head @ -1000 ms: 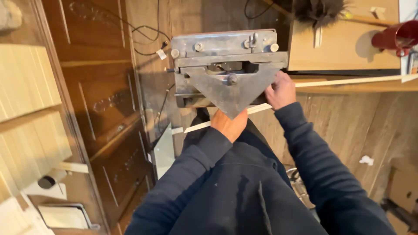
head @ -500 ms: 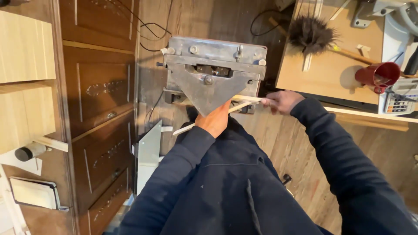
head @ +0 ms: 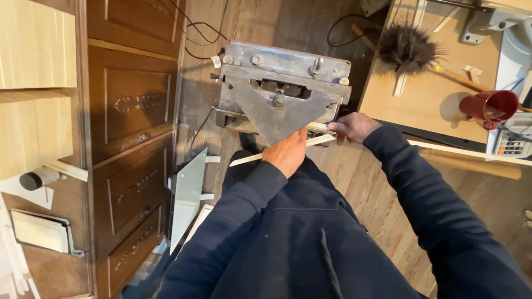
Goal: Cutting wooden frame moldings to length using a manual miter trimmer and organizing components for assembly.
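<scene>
Both hands had shifted little: left hand (head: 287, 153) pressed flat on the pale strip (head: 249, 159) beneath the metal machine (head: 277, 94); right hand (head: 353, 127) pinched its right end.

Grey metal machine (head: 280, 94), pale wooden strip (head: 260, 156), red mug (head: 493, 106), navy sleeves, black feather duster (head: 407, 47).

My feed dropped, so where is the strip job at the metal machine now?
Done: the pale strip lies at the machine. In hand: the left hand rests on the strip, and the right hand holds its end. Left: the strip is not yet out; whether it is cut cannot be told.
</scene>
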